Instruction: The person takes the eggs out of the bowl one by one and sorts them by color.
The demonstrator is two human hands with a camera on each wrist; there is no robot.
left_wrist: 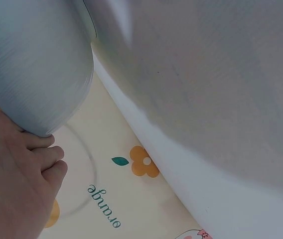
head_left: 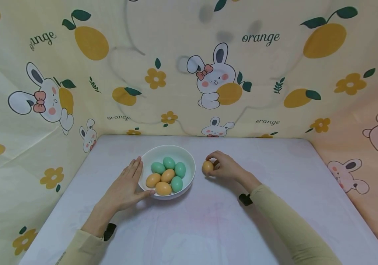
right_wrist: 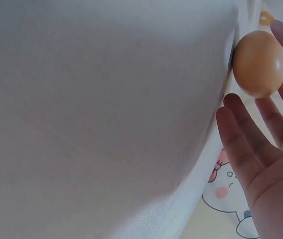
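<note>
A white bowl (head_left: 189,176) stands on the table, holding several green eggs (head_left: 177,184) and three orange-brown eggs (head_left: 163,188). My left hand (head_left: 122,189) rests against the bowl's left side, fingers extended along it and thumb at the front rim. In the left wrist view, the fingertips meet the outside wall of the bowl (left_wrist: 37,64). To the right of the bowl, my right hand (head_left: 225,167) pinches a single orange-brown egg (head_left: 207,168) between thumb and fingers, low over the table. The right wrist view shows that egg (right_wrist: 259,63) by the thumb and index finger, other fingers spread below.
A white cloth covers the table (head_left: 189,235). Behind it and at both sides hangs a cream backdrop (head_left: 175,36) printed with rabbits, oranges and flowers. Dark bands (head_left: 109,232) sit on both wrists.
</note>
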